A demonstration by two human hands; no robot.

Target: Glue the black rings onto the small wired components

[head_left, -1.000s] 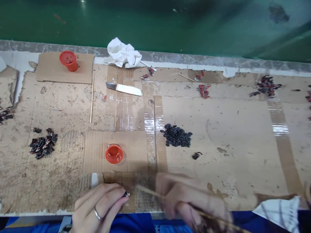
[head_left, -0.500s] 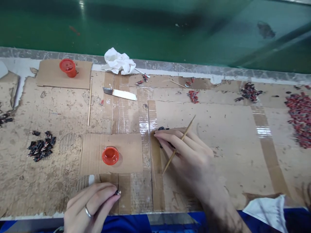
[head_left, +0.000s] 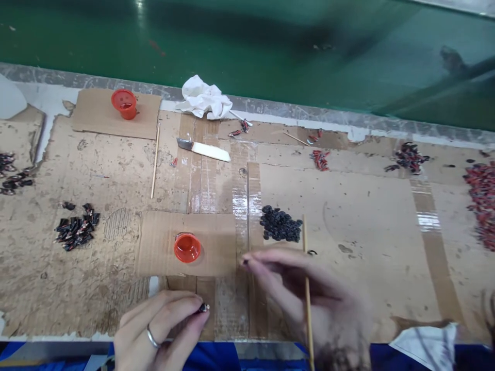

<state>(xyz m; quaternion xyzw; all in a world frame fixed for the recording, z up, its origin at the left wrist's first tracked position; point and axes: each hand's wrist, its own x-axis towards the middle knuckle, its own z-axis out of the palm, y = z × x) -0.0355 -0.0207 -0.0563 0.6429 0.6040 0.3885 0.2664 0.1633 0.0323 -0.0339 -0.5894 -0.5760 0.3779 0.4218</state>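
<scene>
At the near edge, my left hand [head_left: 160,324] is closed, pinching a small black part [head_left: 203,308] with a pale, shiny tip between thumb and fingers. My right hand [head_left: 305,288], blurred by motion, pinches a tiny dark piece [head_left: 245,262] at its fingertips. A thin wooden stick [head_left: 308,309] is also held in that hand, lying across it. Just beyond the right hand lies a pile of small black oval pieces [head_left: 280,224]. A red cup [head_left: 187,248] of shiny liquid stands on a cardboard piece [head_left: 218,237], ahead of my left hand.
Black parts [head_left: 77,228] lie heaped at the left. Farther back are a second red cup [head_left: 124,104], a knife [head_left: 204,149], another stick [head_left: 155,162] and crumpled tissue [head_left: 204,98]. Red-and-black parts [head_left: 481,206] are piled at the far right.
My right hand has drawn back from the black pile towards me, uncovering it, and now has a tiny dark piece at its fingertips. The view has shifted slightly; my left hand keeps its pinch.
</scene>
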